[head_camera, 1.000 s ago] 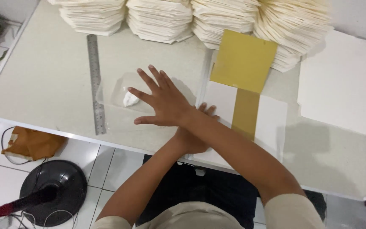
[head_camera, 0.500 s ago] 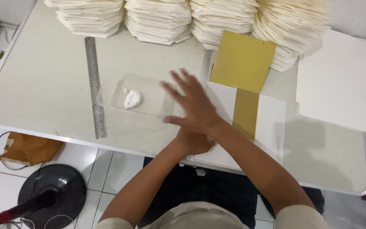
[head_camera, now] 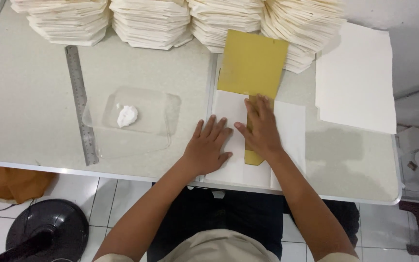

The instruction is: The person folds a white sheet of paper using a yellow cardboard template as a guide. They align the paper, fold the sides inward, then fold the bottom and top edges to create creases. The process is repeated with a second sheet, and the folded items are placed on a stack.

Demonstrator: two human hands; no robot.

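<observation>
My left hand point(head_camera: 207, 150) lies flat, fingers spread, on the left part of a white paper sheet point(head_camera: 289, 126) at the table's near edge. My right hand point(head_camera: 262, 131) presses flat on the narrow lower strip of a yellow card template point(head_camera: 252, 63) that lies over the sheet's middle. Neither hand holds anything. To the left of my left hand stands a clear plastic tray point(head_camera: 161, 104) with a white blob of paste point(head_camera: 126, 116) in it.
A metal ruler point(head_camera: 79, 97) lies left of the tray. Several stacks of folded cream paper point(head_camera: 151, 22) line the table's back edge. Flat white sheets point(head_camera: 355, 77) lie at the right. A black round base point(head_camera: 44, 233) and a brown bag point(head_camera: 10, 184) sit on the floor.
My right hand has drawn back from over the tray, uncrossing from above my left arm, and now rests on the yellow strip. My left hand stayed on the sheet.
</observation>
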